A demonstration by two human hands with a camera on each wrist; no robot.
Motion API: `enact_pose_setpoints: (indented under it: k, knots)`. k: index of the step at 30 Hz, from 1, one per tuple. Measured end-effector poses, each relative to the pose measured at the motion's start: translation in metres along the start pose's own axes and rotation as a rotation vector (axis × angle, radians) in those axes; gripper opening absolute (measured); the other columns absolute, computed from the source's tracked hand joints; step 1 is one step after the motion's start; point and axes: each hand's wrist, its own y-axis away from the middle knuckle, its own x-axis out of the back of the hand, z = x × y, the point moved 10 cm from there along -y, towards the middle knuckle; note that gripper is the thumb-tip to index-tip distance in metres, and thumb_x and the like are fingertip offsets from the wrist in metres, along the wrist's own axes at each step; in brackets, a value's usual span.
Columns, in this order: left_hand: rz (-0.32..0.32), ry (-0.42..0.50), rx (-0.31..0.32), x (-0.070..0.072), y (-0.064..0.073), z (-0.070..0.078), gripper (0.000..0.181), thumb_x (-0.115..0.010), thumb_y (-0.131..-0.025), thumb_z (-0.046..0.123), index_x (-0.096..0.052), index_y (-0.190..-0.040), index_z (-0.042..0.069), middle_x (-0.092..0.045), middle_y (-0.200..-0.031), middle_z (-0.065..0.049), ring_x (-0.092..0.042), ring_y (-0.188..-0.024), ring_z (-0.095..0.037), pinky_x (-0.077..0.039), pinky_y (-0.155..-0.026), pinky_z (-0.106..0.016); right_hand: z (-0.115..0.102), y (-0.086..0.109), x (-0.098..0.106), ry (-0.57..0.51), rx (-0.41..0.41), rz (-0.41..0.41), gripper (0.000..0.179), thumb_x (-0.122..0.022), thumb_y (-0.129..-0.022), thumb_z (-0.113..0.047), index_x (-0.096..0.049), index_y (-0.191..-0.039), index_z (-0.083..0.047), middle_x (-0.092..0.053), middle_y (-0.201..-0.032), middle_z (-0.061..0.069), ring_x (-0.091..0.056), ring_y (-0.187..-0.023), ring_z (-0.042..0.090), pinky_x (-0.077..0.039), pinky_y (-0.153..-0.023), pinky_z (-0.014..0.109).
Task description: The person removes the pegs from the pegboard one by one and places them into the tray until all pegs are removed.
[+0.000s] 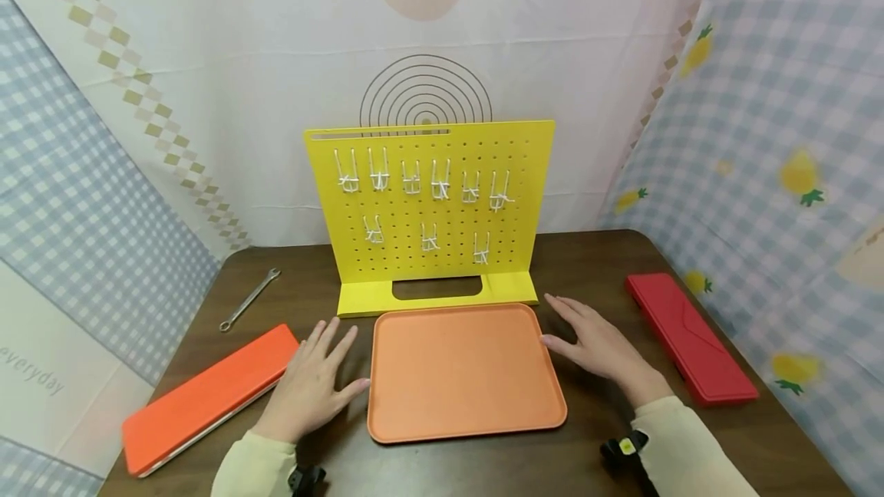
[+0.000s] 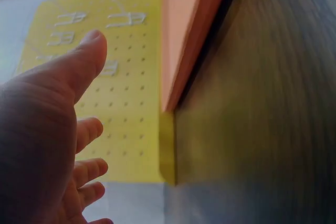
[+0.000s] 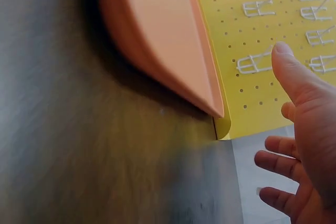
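Note:
An orange tray [image 1: 466, 374] lies on the dark wooden table, with a hand on either side of it. My left hand [image 1: 307, 382] is at the tray's left, fingers spread and the thumb close to its rim; whether they touch I cannot tell. On the right, my right hand [image 1: 597, 340] has its fingers extended, the thumb near the tray's right rim. Neither hand holds anything. Behind the tray stands a yellow pegboard [image 1: 431, 209] with several white wire hooks [image 1: 440, 179] on it. In the wrist views, the left thumb [image 2: 86, 59] and right thumb [image 3: 289, 66] stick out before the pegboard.
An orange-red case [image 1: 210, 393] lies left, beside the left hand. Farther back is a metal wrench [image 1: 250, 300]. A closed red case [image 1: 691, 340] lies near the right table edge. Patterned cloth [image 1: 276, 98] hangs behind and at both sides.

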Motion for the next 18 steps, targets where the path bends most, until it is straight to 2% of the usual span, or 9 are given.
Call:
enact_pose_setpoints:
  k: [3, 6, 8, 11, 14, 18]
  knots:
    - [-0.033, 0.039, -0.002, -0.013, -0.01, 0.005, 0.082, -0.063, -0.085, 0.058, -0.038, -0.149, 0.015, -0.026, -0.154, -0.02, -0.021, -0.141, -0.04, -0.028, -0.105, -0.059, 0.002, -0.009, -0.004, -0.039, -0.028, -0.012, 0.075, -0.062, -0.087, -0.056, -0.037, -0.149, -0.023, -0.044, -0.143, 0.011, -0.046, -0.126, 0.032, -0.039, -0.099, 0.056]
    - [-0.073, 0.093, 0.0, -0.025, -0.017, 0.01, 0.08, -0.062, -0.088, 0.056, -0.036, -0.15, 0.013, -0.026, -0.153, -0.022, -0.021, -0.141, -0.041, -0.029, -0.105, -0.058, 0.005, -0.015, -0.01, -0.082, -0.059, -0.033, 0.07, -0.063, -0.088, -0.054, -0.044, -0.146, -0.02, -0.052, -0.135, 0.009, -0.056, -0.108, 0.024, -0.048, -0.089, 0.048]
    - [-0.1, 0.135, 0.011, -0.032, -0.021, 0.013, 0.078, -0.061, -0.089, 0.054, -0.035, -0.15, 0.011, -0.027, -0.153, -0.021, -0.023, -0.14, -0.04, -0.03, -0.105, -0.058, 0.007, -0.019, -0.015, -0.118, -0.074, -0.044, 0.066, -0.065, -0.087, -0.052, -0.049, -0.142, -0.018, -0.058, -0.124, 0.007, -0.057, -0.093, 0.018, -0.051, -0.078, 0.039]
    - [-0.117, 0.195, 0.025, -0.039, -0.026, 0.015, 0.074, -0.06, -0.092, 0.049, -0.035, -0.149, 0.009, -0.034, -0.15, -0.021, -0.03, -0.138, -0.038, -0.033, -0.104, -0.056, 0.009, -0.022, -0.02, -0.172, -0.08, -0.044, 0.06, -0.067, -0.087, -0.05, -0.057, -0.136, -0.017, -0.062, -0.108, 0.003, -0.053, -0.082, 0.014, -0.048, -0.069, 0.032]
    - [-0.098, 0.263, 0.048, -0.044, -0.029, 0.013, 0.069, -0.062, -0.093, 0.042, -0.038, -0.148, 0.007, -0.044, -0.143, -0.019, -0.038, -0.133, -0.035, -0.036, -0.102, -0.053, 0.013, -0.024, -0.026, -0.25, -0.089, -0.036, 0.053, -0.069, -0.086, -0.046, -0.062, -0.13, -0.016, -0.063, -0.101, 0.001, -0.052, -0.076, 0.014, -0.046, -0.066, 0.03]
    - [-0.025, 0.342, 0.089, -0.045, -0.031, 0.004, 0.062, -0.067, -0.091, 0.032, -0.046, -0.142, 0.005, -0.057, -0.127, -0.013, -0.049, -0.119, -0.03, -0.043, -0.096, -0.048, 0.02, -0.024, -0.036, -0.335, -0.107, -0.037, 0.044, -0.072, -0.086, -0.036, -0.067, -0.124, -0.014, -0.065, -0.101, 0.002, -0.053, -0.069, 0.013, -0.046, -0.061, 0.028]
